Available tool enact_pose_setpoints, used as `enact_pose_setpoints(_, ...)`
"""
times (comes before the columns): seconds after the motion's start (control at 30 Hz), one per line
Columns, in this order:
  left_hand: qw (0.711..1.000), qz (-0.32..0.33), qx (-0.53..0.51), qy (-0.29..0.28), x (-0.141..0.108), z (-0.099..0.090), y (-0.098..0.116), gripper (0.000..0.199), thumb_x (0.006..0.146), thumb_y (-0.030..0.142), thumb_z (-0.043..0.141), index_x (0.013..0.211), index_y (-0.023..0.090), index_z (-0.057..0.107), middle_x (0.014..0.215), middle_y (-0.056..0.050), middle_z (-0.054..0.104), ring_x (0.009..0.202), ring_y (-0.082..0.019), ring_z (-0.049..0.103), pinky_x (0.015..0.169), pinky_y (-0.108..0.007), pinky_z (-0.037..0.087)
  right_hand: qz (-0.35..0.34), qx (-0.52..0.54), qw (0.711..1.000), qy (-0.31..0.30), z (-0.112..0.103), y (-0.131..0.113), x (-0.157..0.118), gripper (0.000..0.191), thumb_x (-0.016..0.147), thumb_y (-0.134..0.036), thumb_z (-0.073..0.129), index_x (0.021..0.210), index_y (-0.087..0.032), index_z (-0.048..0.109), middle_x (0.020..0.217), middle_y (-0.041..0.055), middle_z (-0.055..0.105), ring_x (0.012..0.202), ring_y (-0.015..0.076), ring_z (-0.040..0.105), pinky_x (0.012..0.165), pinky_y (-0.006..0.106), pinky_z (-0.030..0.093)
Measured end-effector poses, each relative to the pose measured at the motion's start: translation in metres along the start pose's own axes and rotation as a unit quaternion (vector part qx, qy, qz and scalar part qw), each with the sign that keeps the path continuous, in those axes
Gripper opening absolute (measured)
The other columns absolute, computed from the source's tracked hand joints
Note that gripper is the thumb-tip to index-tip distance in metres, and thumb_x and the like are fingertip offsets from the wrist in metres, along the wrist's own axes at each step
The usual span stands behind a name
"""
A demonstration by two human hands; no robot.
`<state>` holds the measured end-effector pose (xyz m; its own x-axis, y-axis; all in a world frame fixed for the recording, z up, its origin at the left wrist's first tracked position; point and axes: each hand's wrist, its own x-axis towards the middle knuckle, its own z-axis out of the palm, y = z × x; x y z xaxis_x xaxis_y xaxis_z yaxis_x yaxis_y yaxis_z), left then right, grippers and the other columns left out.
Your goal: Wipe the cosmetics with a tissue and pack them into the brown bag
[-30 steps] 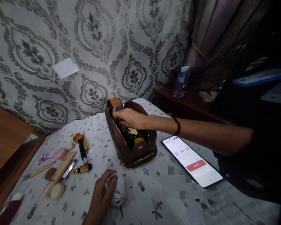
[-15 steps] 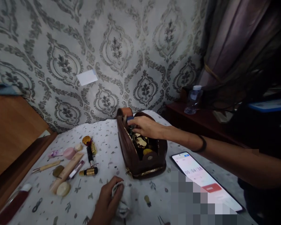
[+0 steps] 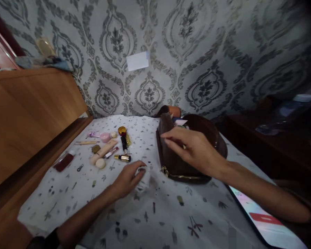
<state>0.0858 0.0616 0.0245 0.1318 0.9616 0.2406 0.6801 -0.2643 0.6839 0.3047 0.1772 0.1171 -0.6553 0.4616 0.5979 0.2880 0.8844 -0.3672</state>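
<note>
My left hand (image 3: 128, 178) rests on the printed bedsheet, its fingers and thumb curled around a crumpled white cloth (image 3: 144, 183) that blends with the sheet. My right hand (image 3: 197, 148) is over the brown zip bag (image 3: 175, 157), index finger and thumb drawn close together at the tips. Whatever may be between them is too small to make out. The bag's mouth is unzipped, and a pale card-like piece (image 3: 180, 122) sticks up inside; the hand hides most other contents. Left of my left hand lies a gold-and-black tube (image 3: 122, 158).
Several cosmetics lie on the left, among them a beige tube (image 3: 103, 152), a pink jar (image 3: 105, 137) and an amber-topped item (image 3: 121, 130). A red bottle (image 3: 64, 162) lies near the wooden board (image 3: 36, 103). At right are a phone (image 3: 266, 218) and a clear bottle (image 3: 287, 112).
My right hand has come up out of the bag's opening to above its near left side. The view has turned left, showing more of the wooden board. My left hand still grips the white cloth.
</note>
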Motion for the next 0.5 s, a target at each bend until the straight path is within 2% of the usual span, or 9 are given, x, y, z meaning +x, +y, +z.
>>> enact_pose_setpoints(0.13,0.979,-0.037,0.202,0.010,0.000,-0.022,-0.035,0.026,0.099,0.023,0.038,0.116,0.019,0.058,0.109,-0.010,0.071,0.101,-0.021,0.066,0.087,-0.030,0.050,0.004,0.053,0.996,-0.070,0.051,-0.027,-0.001,0.024,0.096,-0.019,0.047,0.099,-0.015,0.070,0.092,0.0096,0.070,0.084,0.0198,0.066,0.077,0.031,0.051)
enact_pose_setpoints(0.2,0.966,-0.066,0.250,0.003,0.000,-0.031,-0.049,0.032,0.098,0.021,0.041,0.128,0.019,0.052,0.114,-0.012,0.071,0.104,-0.023,0.067,0.089,-0.033,0.050,0.057,0.065,0.991,-0.105,0.080,-0.030,0.002,0.023,0.096,-0.016,0.048,0.102,-0.014,0.070,0.094,0.0099,0.071,0.086,0.0197,0.066,0.079,0.031,0.050)
enact_pose_setpoints(0.27,0.956,-0.092,0.278,-0.015,0.000,-0.037,-0.060,0.037,0.097,0.021,0.046,0.133,0.017,0.049,0.108,-0.013,0.072,0.099,-0.026,0.069,0.083,-0.035,0.052,0.134,0.063,0.978,-0.144,0.108,-0.028,0.010,0.022,0.096,-0.016,0.050,0.103,-0.014,0.070,0.093,0.0086,0.072,0.087,0.0190,0.067,0.081,0.029,0.049)
enact_pose_setpoints(0.33,0.945,-0.113,0.305,-0.036,0.000,-0.043,-0.066,0.035,0.096,0.024,0.049,0.130,0.017,0.051,0.102,-0.013,0.074,0.095,-0.028,0.071,0.079,-0.035,0.052,0.196,0.053,0.965,-0.167,0.133,-0.023,0.021,0.021,0.096,-0.020,0.051,0.103,-0.015,0.070,0.091,0.0071,0.073,0.087,0.0182,0.067,0.081,0.028,0.048)
enact_pose_setpoints(0.5,0.925,-0.139,0.350,-0.059,0.003,-0.051,-0.074,0.024,0.098,0.025,0.047,0.119,0.018,0.057,0.100,-0.013,0.073,0.097,-0.030,0.071,0.079,-0.037,0.052,0.273,0.007,0.946,-0.172,0.185,-0.007,0.051,0.026,0.094,-0.033,0.056,0.107,-0.014,0.068,0.098,0.0105,0.073,0.093,0.0221,0.066,0.080,0.030,0.045)
